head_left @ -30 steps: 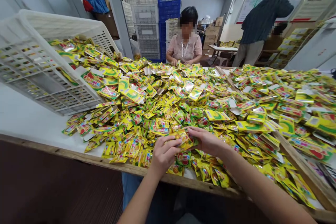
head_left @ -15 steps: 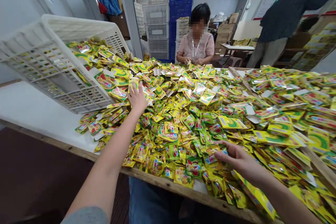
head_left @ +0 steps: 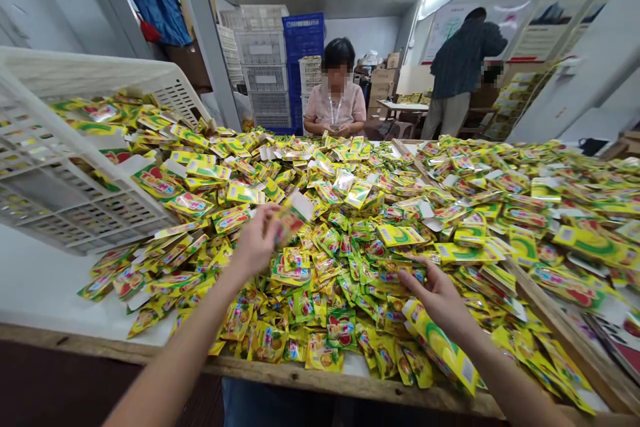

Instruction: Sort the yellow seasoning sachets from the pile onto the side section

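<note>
A big heap of small yellow and green sachets (head_left: 350, 213) covers the white table (head_left: 35, 280). My left hand (head_left: 255, 243) is raised above the heap with its fingers closed on a larger yellow packet (head_left: 293, 213), blurred by motion. My right hand (head_left: 435, 293) rests low on the sachets at the near side, fingers bent and pinching a few small sachets (head_left: 403, 273). A long yellow packet (head_left: 443, 347) lies under my right wrist.
A white plastic crate (head_left: 65, 167) lies tipped on its side at the left, spilling sachets. A wooden rail (head_left: 560, 320) divides the table at the right. A seated person (head_left: 335, 100) works opposite; another person (head_left: 460, 73) stands behind. Stacked crates (head_left: 295, 60) stand at the back.
My left hand reached far out to the pile by the crate, then drew back toward me holding a yellow packet. My right hand stayed low on the near sachets.
</note>
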Tool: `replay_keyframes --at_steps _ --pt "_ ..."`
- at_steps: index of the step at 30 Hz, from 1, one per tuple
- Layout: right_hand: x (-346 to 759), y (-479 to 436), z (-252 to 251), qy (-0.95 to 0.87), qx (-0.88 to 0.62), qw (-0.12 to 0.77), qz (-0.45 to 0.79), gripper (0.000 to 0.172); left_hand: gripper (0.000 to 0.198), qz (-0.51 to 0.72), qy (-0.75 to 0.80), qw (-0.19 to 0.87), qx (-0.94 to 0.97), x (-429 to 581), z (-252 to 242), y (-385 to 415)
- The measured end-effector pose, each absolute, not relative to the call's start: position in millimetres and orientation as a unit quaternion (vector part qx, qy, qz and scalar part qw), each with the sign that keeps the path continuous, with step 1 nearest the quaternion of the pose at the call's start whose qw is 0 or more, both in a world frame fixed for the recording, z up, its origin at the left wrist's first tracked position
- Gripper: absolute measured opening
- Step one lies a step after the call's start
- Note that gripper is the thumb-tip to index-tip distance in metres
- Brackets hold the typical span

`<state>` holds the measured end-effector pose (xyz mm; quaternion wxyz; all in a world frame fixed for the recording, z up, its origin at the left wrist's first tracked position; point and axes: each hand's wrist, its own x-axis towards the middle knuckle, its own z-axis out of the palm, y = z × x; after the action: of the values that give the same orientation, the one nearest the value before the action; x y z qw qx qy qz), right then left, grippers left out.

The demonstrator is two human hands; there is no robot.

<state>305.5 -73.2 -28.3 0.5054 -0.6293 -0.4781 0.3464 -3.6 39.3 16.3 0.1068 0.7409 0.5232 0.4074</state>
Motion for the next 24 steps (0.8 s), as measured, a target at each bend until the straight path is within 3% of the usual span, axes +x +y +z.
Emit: replay_keyframes --at_steps 3,4,7,12,16,20,24 --pt "289 -72 -14 -0.485 -0.580 0.594 0.275 0.045 0.040 0.340 0.494 0.162 0.784 41 -2 -18" --pt "283 -74 -9 -0.495 -0.552 0.619 0.258 0.040 0.052 0.326 0.487 0.166 0.793 53 -9 -32" --pt "268 -80 8 -0.561 -0.503 0.629 0.191 0.024 0.071 0.348 0.469 0.130 0.801 74 -23 -58" --pt "268 -88 35 -0.741 -0.478 0.441 0.166 0.008 0.048 0.438 0.447 0.055 0.778 83 -30 -72" --pt "275 -83 42 -0.771 -0.497 0.324 0.232 0.013 0.042 0.414 0.409 0.026 0.813 85 -33 -79" --pt "268 -78 31 -0.676 -0.505 0.444 0.301 0.038 0.046 0.439 0.431 0.041 0.787 90 -36 -84" --pt "256 -84 17 -0.656 -0.488 0.534 0.215 0.028 0.047 0.477 0.459 0.082 0.745 94 -37 -89"
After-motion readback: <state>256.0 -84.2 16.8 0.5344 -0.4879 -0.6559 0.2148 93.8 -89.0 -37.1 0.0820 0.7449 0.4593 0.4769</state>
